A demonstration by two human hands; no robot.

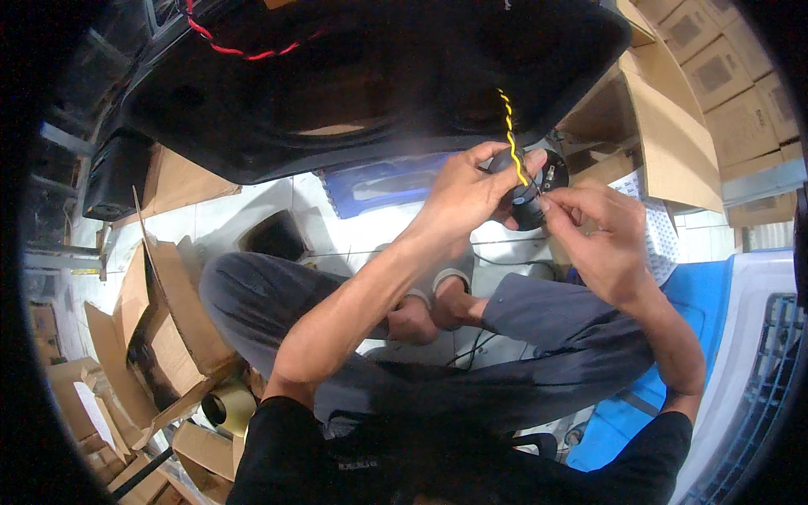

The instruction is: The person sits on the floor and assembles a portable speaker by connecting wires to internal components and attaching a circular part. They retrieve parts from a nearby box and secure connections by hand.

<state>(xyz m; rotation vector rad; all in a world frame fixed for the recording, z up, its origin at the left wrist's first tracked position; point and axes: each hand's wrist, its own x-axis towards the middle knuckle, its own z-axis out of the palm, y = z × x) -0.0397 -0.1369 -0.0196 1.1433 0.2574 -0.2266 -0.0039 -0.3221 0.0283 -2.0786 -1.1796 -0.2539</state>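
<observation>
My left hand (467, 189) is closed around a black round part (553, 172) that looks like a small speaker driver, holding it up above my crossed legs. A twisted yellow-and-black wire (509, 126) runs down to it from a big black speaker cabinet (421, 59) in front of me. At the driver's near side, the fingertips of my right hand (599, 227) pinch together on what looks like the wire's thin end. My fingers hide the exact spot where wire and driver meet.
Twisted red wire (248, 56) hangs at the cabinet's far left. Open cardboard boxes (181, 320) lie at the left, and another box (673, 126) stands at the far right. A blue plastic piece (694, 303) is by my right arm. Stacked cartons (732, 101) fill the right background.
</observation>
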